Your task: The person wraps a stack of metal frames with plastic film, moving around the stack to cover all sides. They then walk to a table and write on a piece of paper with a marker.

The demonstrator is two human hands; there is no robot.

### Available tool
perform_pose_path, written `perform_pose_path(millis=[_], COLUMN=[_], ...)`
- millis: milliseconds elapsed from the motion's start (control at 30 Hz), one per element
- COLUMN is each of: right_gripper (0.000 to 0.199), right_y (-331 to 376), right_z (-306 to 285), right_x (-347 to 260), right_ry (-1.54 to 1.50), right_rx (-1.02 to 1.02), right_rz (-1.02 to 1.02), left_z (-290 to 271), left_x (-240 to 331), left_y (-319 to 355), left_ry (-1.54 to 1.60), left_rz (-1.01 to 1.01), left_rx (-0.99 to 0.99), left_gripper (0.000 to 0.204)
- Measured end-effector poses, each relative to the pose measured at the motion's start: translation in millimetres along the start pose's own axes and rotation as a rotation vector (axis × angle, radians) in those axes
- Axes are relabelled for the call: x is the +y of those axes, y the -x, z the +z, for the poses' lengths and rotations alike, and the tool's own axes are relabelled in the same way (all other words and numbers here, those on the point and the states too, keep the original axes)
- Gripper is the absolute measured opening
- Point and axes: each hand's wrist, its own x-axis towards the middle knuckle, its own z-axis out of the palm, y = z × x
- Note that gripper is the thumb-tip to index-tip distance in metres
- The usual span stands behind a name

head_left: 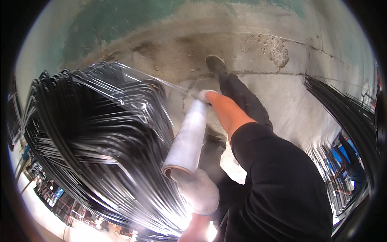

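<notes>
A large roll of clear stretch film [185, 139] is held slantwise between my two hands, to the right of a stack of bent black metal tubes [92, 121]. My left hand [201, 192], in a white glove, grips the near end of the roll at its brown cardboard core; some fingers are hidden there. At the far end, my right hand [204, 95], also gloved, closes on the roll, its fingers mostly out of sight. From that far end a stretched strip of film [161, 82] runs left to the top of the stack, where shiny film lies across the tubes.
Another pile of long black tubes [342, 109] stands at the right. A green and pale wall [121, 24] rises ahead, above a cracked concrete floor [290, 97] with a broken patch [278, 55]. My dark shoe [216, 63] is on the floor near the wall.
</notes>
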Motion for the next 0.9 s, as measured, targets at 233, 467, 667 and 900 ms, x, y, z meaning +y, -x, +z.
perform_pose_path(millis=[233,467,667,900], right_gripper=[0.086,0.084,0.084,0.089], right_y=[22,37,9,-24], right_z=[-12,-5,9,35], right_x=[13,16,30,30], right_ry=[0.006,-0.100,0.026,-0.221], right_rx=[0.094,0.096,0.104,0.039], right_rz=[-0.030,-0.026,-0.167,-0.092], left_z=[-31,-22,-1,7], left_x=[-12,-27,-39,-24], left_y=[3,-6,-14,-5], left_ry=[0.074,-0.016,-0.142,-0.133], left_rz=[0.210,0.265,0.172,0.087], left_rx=[-0.024,-0.015,0.023,0.038], left_gripper=[0.049,0.059,0.070,0.079])
